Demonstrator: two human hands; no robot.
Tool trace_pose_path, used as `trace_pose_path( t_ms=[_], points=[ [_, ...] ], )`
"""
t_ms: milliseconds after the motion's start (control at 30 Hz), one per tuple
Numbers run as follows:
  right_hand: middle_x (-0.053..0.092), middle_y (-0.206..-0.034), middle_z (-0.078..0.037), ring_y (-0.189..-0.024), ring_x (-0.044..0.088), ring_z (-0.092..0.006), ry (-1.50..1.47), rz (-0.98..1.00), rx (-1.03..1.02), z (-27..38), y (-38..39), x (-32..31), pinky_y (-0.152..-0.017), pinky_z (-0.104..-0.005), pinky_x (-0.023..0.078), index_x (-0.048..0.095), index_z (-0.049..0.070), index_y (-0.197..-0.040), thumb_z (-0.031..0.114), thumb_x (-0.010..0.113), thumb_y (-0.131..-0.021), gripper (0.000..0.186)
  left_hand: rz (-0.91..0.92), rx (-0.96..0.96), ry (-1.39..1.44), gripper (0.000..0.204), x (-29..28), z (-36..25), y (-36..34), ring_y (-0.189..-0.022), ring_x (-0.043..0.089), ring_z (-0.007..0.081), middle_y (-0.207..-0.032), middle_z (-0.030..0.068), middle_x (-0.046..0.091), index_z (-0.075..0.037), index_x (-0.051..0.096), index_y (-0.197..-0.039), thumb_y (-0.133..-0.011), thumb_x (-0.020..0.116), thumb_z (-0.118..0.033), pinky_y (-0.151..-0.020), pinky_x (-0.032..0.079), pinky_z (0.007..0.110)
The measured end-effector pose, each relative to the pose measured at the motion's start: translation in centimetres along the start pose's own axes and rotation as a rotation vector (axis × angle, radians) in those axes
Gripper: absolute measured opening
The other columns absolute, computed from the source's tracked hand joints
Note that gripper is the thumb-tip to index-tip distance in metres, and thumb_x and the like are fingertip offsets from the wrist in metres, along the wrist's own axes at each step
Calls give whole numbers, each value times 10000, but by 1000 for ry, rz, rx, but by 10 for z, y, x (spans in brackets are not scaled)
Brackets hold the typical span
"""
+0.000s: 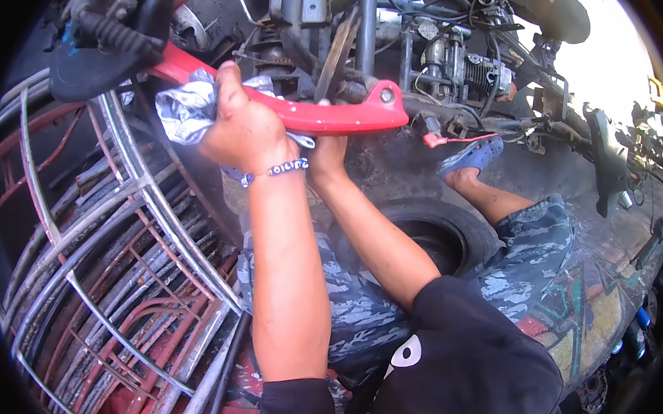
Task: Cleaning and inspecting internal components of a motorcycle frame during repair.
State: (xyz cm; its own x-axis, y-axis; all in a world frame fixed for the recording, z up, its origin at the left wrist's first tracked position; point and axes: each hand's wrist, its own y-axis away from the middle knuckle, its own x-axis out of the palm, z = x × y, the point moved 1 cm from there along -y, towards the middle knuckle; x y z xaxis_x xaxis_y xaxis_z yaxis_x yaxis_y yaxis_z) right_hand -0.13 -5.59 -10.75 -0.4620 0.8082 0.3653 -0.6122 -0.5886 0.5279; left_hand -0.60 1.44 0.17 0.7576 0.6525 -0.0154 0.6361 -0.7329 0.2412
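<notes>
A glossy red curved metal bar point(334, 118) runs across in front of me, with a bolt set in the raised lug at its right end. Its upper left end meets a black part with a ribbed rubber boot point(116, 32). My left hand point(248, 125), with a beaded bracelet at the wrist, is closed round a crumpled silvery-grey rag point(184, 113) pressed against the bar. Below and behind the bar is my right hand point(329, 155), gripping it from underneath; the bar hides most of its fingers, and a fingertip shows above.
Welded metal frames point(147, 190) are stacked on the left. Between my legs lies a black tyre point(471, 230). Beyond the bar stands a vehicle frame with an engine point(451, 66); a red-capped cable point(448, 139) hangs near my blue clog point(475, 154). Another person point(561, 15) is at upper right.
</notes>
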Motion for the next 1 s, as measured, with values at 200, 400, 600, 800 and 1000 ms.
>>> trace_pose_path(
  t_ms=[200, 400, 600, 800, 1000],
  points=[
    [559, -645, -64, -555, 552, -165, 303, -50, -565, -39, -20, -20, -511, -328, 417, 574, 39, -801, 382, 460, -965, 397, -4, 77, -99, 276, 7, 3, 4, -700, 557, 160, -828, 59, 614, 112, 668, -851, -727, 737, -126, -642, 475, 328],
    [584, -697, -158, -700, 589, -325, 547, 1, -665, -27, -6, -13, -683, -427, 440, 580, -8, -850, 202, 453, -903, 251, 11, -48, -56, 216, 1, -5, 1, -672, 556, 141, -816, 51, 623, 81, 680, -858, -736, 724, -92, -623, 469, 303],
    [500, -554, -17, -422, 477, -91, 132, 122, -131, -7, 7, -25, -376, -236, 370, 538, 42, -741, 338, 471, -963, 376, 15, 185, 53, 179, 0, 15, -11, -652, 549, 164, -792, 50, 647, 66, 641, -818, -751, 705, -88, -656, 456, 328],
    [481, -520, -33, -442, 482, -118, 415, 284, -170, -21, 50, -51, -419, -299, 379, 504, 28, -708, 376, 489, -957, 428, 12, 160, -59, 176, -3, 10, -11, -626, 545, 160, -743, 52, 645, 54, 635, -795, -758, 692, -109, -637, 452, 336],
    [589, -600, -162, -527, 596, -309, 803, 224, -249, -45, 39, -75, -506, -380, 450, 607, 15, -808, 304, 623, -872, 296, 10, 215, -31, 193, -3, 21, -14, -615, 560, 189, -771, 69, 654, 47, 633, -858, -758, 692, -108, -647, 457, 366]
  ],
)
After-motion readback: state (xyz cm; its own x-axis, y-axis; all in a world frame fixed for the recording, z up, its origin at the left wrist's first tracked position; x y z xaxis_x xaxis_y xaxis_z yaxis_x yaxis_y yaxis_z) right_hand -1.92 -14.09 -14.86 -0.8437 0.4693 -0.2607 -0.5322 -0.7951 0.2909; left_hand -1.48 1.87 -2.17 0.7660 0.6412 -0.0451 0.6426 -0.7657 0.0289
